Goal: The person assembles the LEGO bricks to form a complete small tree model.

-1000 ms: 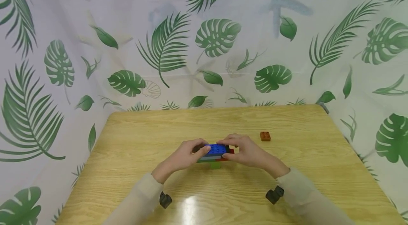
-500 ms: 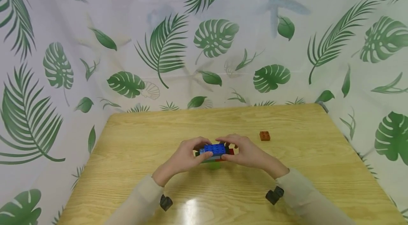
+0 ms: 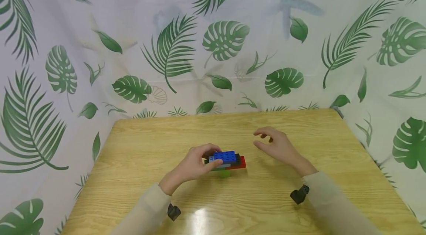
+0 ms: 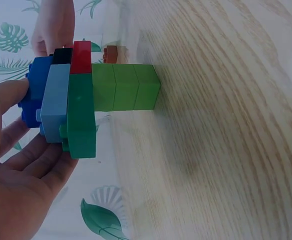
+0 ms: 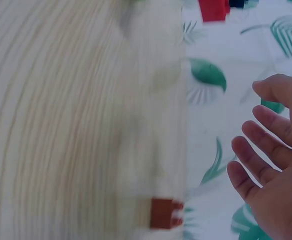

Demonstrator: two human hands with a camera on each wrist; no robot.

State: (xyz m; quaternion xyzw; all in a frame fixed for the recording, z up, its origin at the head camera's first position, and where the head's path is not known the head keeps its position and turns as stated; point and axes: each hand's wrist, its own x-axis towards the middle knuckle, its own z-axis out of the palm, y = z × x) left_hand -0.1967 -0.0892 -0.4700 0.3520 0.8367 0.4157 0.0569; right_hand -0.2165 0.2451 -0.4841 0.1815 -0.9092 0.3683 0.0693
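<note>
My left hand [image 3: 196,163] grips the left end of a toy brick build, thumb on the near side and fingers behind. A blue brick [image 3: 224,156] tops it, over a light blue brick [image 4: 56,95] and a black one [image 4: 62,56]. Below those come a green brick [image 4: 81,115] and a red brick [image 4: 81,57]. A column of light green bricks [image 4: 125,87] stands under them on the table. My right hand [image 3: 276,146] hovers right of the build, holding nothing, its fingers loosely bent and apart. A loose orange-brown brick [image 5: 161,213] lies near it, hidden behind it in the head view.
The wooden table [image 3: 149,131] carries the build and the loose brick. A white cloth [image 3: 186,57] printed with green leaves hangs behind the table and along both sides. Small dark wrist cameras [image 3: 173,212] sit under both sleeves.
My right hand has let go of the build's right end and moved right and farther back, now covering the loose brick in the head view. The left hand has kept its hold.
</note>
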